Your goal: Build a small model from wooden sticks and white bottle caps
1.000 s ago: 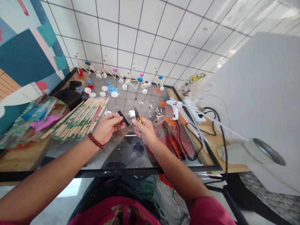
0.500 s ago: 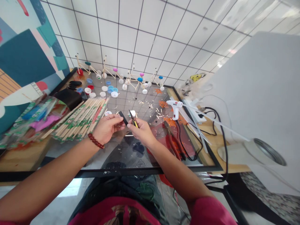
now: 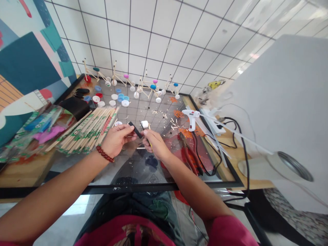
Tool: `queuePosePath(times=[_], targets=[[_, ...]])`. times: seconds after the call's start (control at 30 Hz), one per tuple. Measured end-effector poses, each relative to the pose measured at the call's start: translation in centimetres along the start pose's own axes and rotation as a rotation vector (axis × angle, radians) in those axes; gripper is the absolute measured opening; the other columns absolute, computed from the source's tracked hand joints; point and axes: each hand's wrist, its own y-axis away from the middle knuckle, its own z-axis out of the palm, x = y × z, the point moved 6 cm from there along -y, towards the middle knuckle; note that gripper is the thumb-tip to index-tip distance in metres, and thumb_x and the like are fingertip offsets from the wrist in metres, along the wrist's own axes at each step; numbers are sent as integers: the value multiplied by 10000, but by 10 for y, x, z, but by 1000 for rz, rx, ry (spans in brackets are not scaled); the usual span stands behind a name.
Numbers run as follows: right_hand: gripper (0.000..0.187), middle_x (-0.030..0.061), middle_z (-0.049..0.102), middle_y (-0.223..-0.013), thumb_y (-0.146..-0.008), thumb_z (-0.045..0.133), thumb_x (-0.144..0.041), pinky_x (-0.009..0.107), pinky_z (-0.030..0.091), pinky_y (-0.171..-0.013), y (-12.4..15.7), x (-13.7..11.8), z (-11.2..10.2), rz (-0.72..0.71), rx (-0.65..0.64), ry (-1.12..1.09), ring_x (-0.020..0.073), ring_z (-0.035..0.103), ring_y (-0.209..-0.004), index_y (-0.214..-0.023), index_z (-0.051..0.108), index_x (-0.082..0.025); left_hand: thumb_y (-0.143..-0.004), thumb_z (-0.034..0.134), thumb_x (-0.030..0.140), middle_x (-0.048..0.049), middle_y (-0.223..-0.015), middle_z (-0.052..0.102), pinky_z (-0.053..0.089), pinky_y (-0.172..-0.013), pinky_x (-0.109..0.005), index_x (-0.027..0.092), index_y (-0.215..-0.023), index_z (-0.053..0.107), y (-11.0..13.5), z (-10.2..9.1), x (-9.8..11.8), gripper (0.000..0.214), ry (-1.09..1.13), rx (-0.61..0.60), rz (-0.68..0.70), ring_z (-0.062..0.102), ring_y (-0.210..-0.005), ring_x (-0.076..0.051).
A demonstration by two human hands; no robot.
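Observation:
A short black strip [image 3: 134,129] is pinched between the thumb and fingers of my left hand [image 3: 115,139], above the glass tabletop. My right hand [image 3: 156,143] is closed around a utility knife [image 3: 141,125] with a dark blade and a yellow handle, mostly hidden by the fingers. The blade lies beside the strip's right end; whether it touches cannot be made out. Just beyond the hands is a white cap [image 3: 145,124], with a second white cap [image 3: 118,123] near my left hand. A thin pale stick [image 3: 140,148] rests below them.
Wrapped chopsticks [image 3: 87,131] lie at the left. Small stick-built bicycles [image 3: 153,87] with cap wheels line the back, with loose caps [image 3: 120,97] before them. On the right are a white glue gun [image 3: 191,119], its cord, red-handled pliers [image 3: 189,155] and scattered offcuts [image 3: 174,124].
My right hand has turned, bringing the knife more upright and hiding more of its yellow handle. The black strip has shifted very slightly; my left hand stays put.

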Motion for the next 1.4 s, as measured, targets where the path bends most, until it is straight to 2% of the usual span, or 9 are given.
queuePosePath(times=[0.17,0.3,0.63,0.73,0.83,0.97,1.1,1.27,1.4], targets=[[494,-101,383,-559,-914,594,-676,194,170,-381,1,4,4,67,-90,28,46,256,-403,-878,594,-184,-493,997,316,-30,-605,712,573,-567,-230,143,-636,735,1,1,1,345,-29,14,8,674,-562,-134],[523,-109,375,-550,-882,612,-709,188,171,-373,3,3,9,75,-138,20,40,240,-389,-865,582,-186,-461,1001,332,-36,-600,708,561,-567,-240,140,-622,728,1,1,1,371,-46,11,15,665,-558,-137],[554,-107,391,-544,-820,655,-764,194,175,-370,2,6,12,61,-98,-25,49,259,-388,-840,539,-222,-552,966,281,-5,-605,666,521,-566,-217,138,-610,712,1,-1,-2,297,-66,-1,20,623,-566,-112],[513,-120,368,-550,-778,766,-680,194,174,-384,2,0,7,27,-20,-48,47,267,-404,-851,513,-240,-561,960,248,-2,-622,665,541,-595,-238,143,-603,703,1,-1,-2,281,-34,-4,26,637,-584,-124],[484,-129,376,-537,-729,852,-566,193,180,-381,3,-4,7,14,1,-45,45,271,-406,-876,527,-239,-598,938,215,-8,-623,662,527,-597,-235,135,-605,706,1,-1,-1,245,-37,-17,33,629,-584,-119],[465,-142,368,-524,-725,856,-507,169,159,-369,5,-4,10,88,-61,-160,33,234,-392,-853,499,-238,-635,880,160,-48,-740,744,552,-670,-274,142,-735,782,3,7,1,141,17,-118,2,680,-677,-157],[423,-138,386,-512,-737,833,-460,156,154,-354,6,0,12,218,-190,-249,26,209,-373,-817,489,-227,-635,832,95,-77,-853,795,557,-766,-306,157,-915,837,7,17,4,287,39,-233,13,720,-805,-200],[367,-137,381,-500,-787,799,-447,152,141,-350,5,2,12,265,-247,-269,23,192,-358,-839,519,-215,-667,859,123,-59,-855,775,539,-706,-266,148,-716,794,7,14,6,85,5,-203,99,677,-720,-144],[435,-132,405,-515,-770,813,-539,158,129,-350,4,-1,11,217,-173,-237,23,214,-359,-877,546,-212,-606,932,186,-40,-738,735,565,-677,-278,141,-649,728,2,7,3,213,39,-92,56,676,-665,-146]])
